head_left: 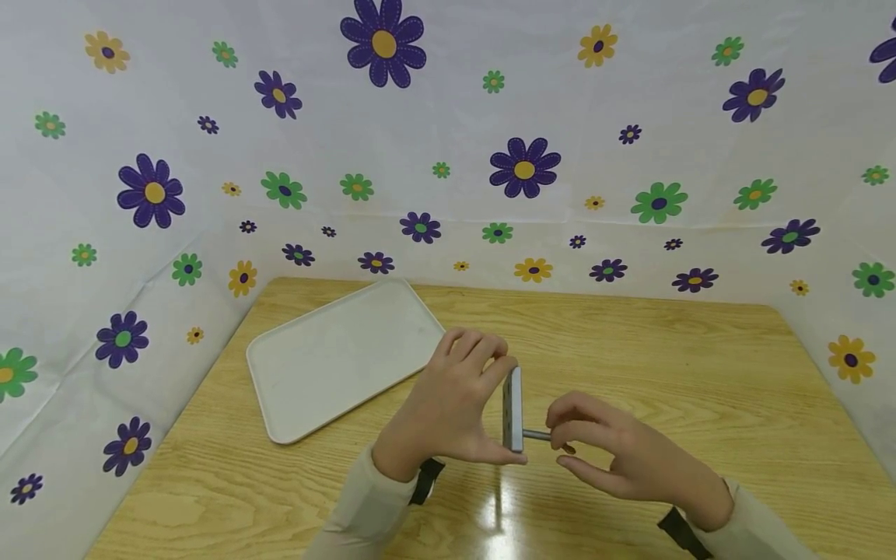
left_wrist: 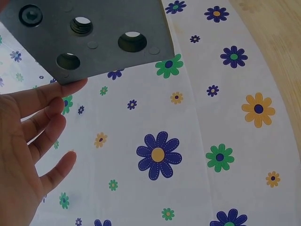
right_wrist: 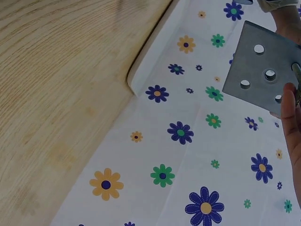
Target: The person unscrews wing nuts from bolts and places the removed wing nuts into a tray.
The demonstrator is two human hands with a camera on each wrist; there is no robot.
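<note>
A flat grey metal plate [head_left: 516, 408] with several round holes stands on edge in the air above the table. My left hand [head_left: 455, 404] grips it by opposite edges, fingers at the top and thumb below. From the plate's right face a thin metal rod [head_left: 536, 435] sticks out, its far tip brownish. Around that rod the fingers of my right hand [head_left: 609, 451] are curled, with the thumb lower. One hole of the plate [left_wrist: 106, 35] is filled by a round end with a socket in the left wrist view. The rod enters the plate [right_wrist: 261, 66] in the right wrist view, partly covered by fingers.
A white rectangular tray [head_left: 343, 358] lies at the left on the wooden table [head_left: 665, 365]. Behind and beside the table hangs a white flower-printed cloth [head_left: 448, 124]. Light reflects off the tabletop below the hands.
</note>
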